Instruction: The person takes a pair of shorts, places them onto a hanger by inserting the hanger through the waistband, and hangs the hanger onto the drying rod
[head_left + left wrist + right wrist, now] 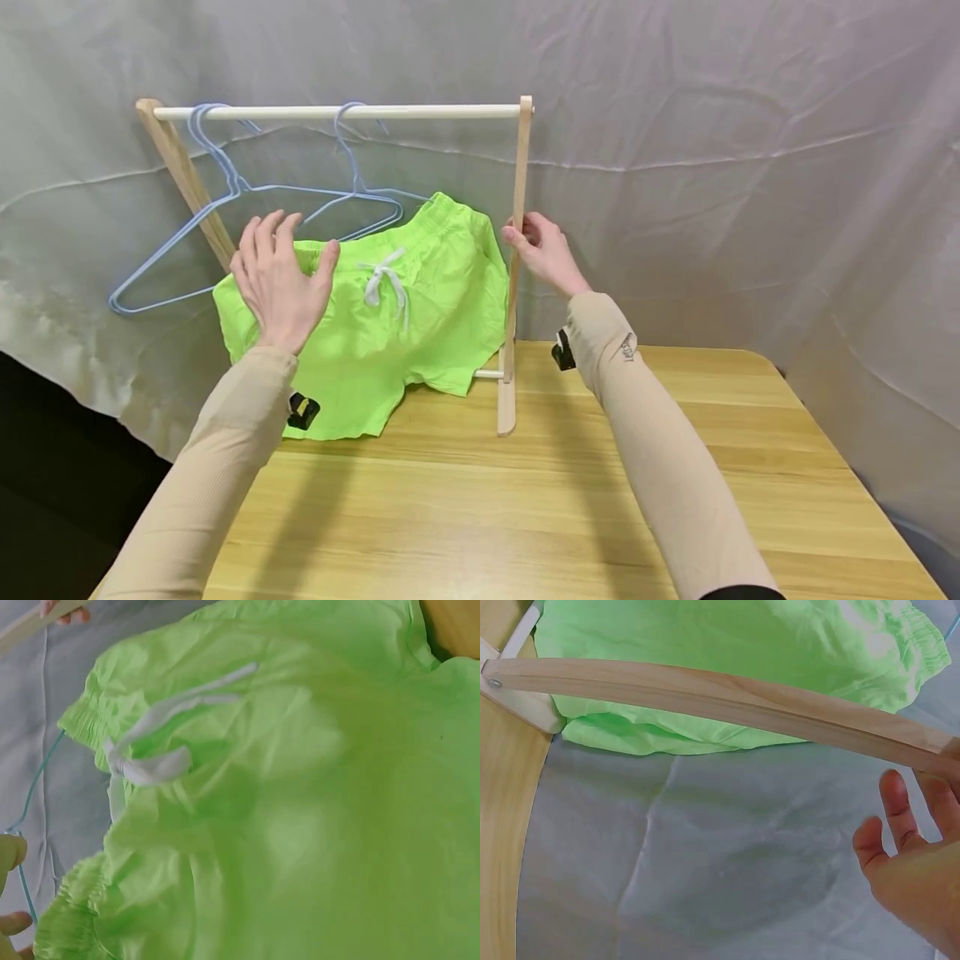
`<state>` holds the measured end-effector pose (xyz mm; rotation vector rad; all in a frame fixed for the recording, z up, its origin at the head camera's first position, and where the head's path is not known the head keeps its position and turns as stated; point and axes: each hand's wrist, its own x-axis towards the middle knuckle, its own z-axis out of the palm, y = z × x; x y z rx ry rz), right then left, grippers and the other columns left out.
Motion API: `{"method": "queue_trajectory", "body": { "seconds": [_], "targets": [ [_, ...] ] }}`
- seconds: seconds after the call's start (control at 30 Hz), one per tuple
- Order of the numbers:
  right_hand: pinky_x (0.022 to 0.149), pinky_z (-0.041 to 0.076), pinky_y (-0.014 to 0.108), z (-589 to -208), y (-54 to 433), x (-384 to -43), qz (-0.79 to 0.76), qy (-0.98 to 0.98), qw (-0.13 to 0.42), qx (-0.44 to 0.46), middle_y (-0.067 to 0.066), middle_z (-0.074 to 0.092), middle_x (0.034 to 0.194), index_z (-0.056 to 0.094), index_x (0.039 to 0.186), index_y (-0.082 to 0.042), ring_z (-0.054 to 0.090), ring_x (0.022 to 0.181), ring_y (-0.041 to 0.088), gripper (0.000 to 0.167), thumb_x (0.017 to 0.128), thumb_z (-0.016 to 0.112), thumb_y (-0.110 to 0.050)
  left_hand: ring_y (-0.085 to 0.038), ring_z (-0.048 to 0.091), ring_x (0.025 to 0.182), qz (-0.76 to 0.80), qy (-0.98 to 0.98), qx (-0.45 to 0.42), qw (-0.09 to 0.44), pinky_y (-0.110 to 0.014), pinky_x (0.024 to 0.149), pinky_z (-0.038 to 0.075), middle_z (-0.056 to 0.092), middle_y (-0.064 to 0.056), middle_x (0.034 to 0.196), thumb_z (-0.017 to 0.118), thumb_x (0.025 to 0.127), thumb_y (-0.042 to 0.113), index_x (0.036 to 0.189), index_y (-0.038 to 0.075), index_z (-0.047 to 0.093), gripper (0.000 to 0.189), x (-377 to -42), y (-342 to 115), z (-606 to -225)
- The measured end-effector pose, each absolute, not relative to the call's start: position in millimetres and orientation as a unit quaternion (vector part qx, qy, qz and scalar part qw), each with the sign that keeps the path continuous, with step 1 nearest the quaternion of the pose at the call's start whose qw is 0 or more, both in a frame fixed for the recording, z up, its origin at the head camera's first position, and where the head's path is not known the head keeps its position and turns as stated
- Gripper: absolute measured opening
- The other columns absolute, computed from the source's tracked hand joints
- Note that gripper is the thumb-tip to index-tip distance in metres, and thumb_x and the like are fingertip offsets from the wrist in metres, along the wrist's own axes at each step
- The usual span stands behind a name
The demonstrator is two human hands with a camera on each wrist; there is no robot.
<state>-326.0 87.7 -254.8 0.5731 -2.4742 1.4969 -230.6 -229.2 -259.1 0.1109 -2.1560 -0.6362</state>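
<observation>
Bright green shorts [442,283] with a white drawstring bow [384,282] hang on a blue wire hanger [356,171], their waistband slanting up to the right. At the left end of the waistband is my left hand [281,279], its thumb and fingers spread apart and overlapping the fabric in the head view. My right hand [547,254] grips the right wooden upright [519,183] of a small clothes rack, thumb at the front and index finger behind it. In the right wrist view its other fingers [900,806] stand off the wood.
More blue hangers [168,242] hang bunched on the left of the white rail [292,112]. The rack's left upright [180,158] leans at the far side. A wooden table [465,517] lies beneath, and a grey curtain [712,167] hangs behind.
</observation>
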Motion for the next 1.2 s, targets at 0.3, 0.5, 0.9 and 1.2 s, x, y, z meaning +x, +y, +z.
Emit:
{"method": "queue_trajectory", "body": {
  "seconds": [0.3, 0.5, 0.9, 1.2],
  "targets": [
    [0.115, 0.041, 0.049, -252.0, 108.1, -317.7, 0.492, -0.844, 0.07, 0.199, 0.017, 0.043, 0.157, 0.035, 0.152, -0.004, 0.05, 0.137, 0.036, 0.061, 0.103, 0.056, -0.033, -0.033, 0.011, 0.158, -0.233, -0.88, 0.01, 0.415, -0.054, 0.128, 0.008, 0.023, -0.015, 0.167, 0.061, 0.096, 0.045, 0.148, 0.006, 0.042, 0.067, -223.8, -219.5, -270.7],
    [0.121, 0.03, 0.055, -251.4, 130.0, -304.9, 0.444, -0.869, 0.057, 0.209, 0.017, 0.035, 0.162, 0.031, 0.154, -0.005, 0.038, 0.148, 0.038, 0.063, 0.105, 0.051, -0.038, -0.034, 0.004, 0.159, -0.212, -0.907, -0.037, 0.361, -0.053, 0.129, 0.005, 0.011, -0.015, 0.17, 0.058, 0.098, 0.045, 0.154, 0.006, 0.034, 0.072, -216.3, -205.4, -286.1],
    [0.123, 0.024, 0.057, -259.8, 162.6, -265.7, 0.329, -0.91, 0.078, 0.239, 0.02, 0.03, 0.164, 0.03, 0.155, -0.005, 0.027, 0.153, 0.039, 0.062, 0.106, 0.049, -0.038, -0.035, 0.001, 0.159, -0.187, -0.94, -0.102, 0.266, -0.055, 0.128, 0.005, 0.006, -0.015, 0.171, 0.053, 0.098, 0.048, 0.159, 0.008, 0.022, 0.079, -202.8, -174.0, -315.0],
    [0.121, 0.024, 0.062, -292.1, 180.9, -228.7, 0.258, -0.932, 0.098, 0.233, 0.018, 0.025, 0.167, 0.033, 0.155, -0.007, 0.025, 0.153, 0.04, 0.063, 0.105, 0.05, -0.041, -0.032, 0.0, 0.159, -0.208, -0.947, -0.114, 0.217, -0.054, 0.128, 0.004, 0.004, -0.01, 0.171, 0.051, 0.1, 0.049, 0.161, 0.011, 0.019, 0.079, -194.0, -158.7, -340.7]
  ]
}}
